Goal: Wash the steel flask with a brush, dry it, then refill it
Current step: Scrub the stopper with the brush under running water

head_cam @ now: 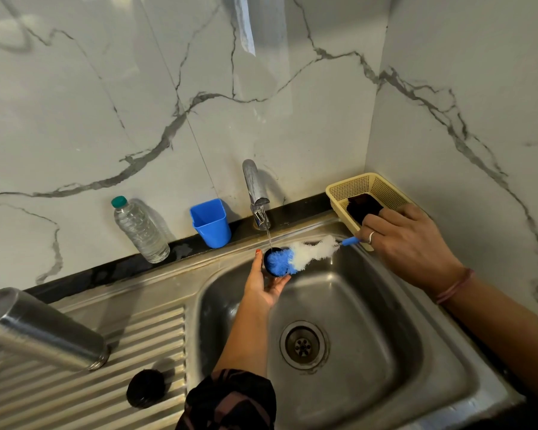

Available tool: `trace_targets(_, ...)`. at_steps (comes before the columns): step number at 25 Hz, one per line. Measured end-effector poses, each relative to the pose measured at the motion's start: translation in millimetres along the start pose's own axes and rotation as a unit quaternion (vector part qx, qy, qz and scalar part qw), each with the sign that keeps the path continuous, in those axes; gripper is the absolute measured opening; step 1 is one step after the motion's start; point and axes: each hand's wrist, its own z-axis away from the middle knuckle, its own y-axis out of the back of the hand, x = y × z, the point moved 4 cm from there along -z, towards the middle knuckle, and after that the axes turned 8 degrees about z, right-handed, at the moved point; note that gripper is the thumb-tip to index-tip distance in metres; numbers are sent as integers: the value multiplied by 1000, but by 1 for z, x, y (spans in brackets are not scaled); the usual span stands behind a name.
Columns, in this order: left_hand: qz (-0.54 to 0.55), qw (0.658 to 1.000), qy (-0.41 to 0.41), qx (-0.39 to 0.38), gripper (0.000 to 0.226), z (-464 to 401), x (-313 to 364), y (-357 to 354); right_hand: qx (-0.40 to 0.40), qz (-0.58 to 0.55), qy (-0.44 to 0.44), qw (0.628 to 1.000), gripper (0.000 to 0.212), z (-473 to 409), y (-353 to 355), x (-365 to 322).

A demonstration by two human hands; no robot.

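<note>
The steel flask [41, 330] stands on the ribbed draining board at the lower left, with a black lid [146, 388] lying beside it. Over the sink, my left hand [263, 282] holds a small black cap [272, 264] under the running tap [257, 193]. My right hand [407, 243] grips the blue handle of a bottle brush [305, 254]. The brush's blue and white bristles press into the cap, and a thin stream of water falls onto them.
A steel sink [385, 352] with a round drain [303, 345] fills the lower middle. On the back ledge stand a clear water bottle [140, 231] with a green top and a blue plastic cup [211, 223]. A cream basket [367, 186] holding a dark sponge sits in the corner.
</note>
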Motion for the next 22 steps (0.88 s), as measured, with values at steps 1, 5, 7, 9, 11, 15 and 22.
trace_targets(1,2,1000,0,1,40,1,0,0,0,2,4,1000,21,-1,0,2)
trace_targets(5,9,1000,1,3,46,2,1,1,-44,-10,31,998,10,0,-9,7)
trace_targets(7,8,1000,0,4,41,1,2,1,-46,-12,34,998,12,3,-11,7)
trace_targets(9,10,1000,0,6,40,0,3,1,-21,-5,32,999,14,6,-8,3)
trace_targets(11,13,1000,0,8,44,1,3,1,-1,8,25,1000,13,8,-1,-1)
trace_targets(15,13,1000,1,10,45,2,-1,2,2,27,4,1000,20,6,6,-6)
trace_targets(22,10,1000,1,1,37,2,1,1,-86,-2,-1,996,18,5,-9,-1)
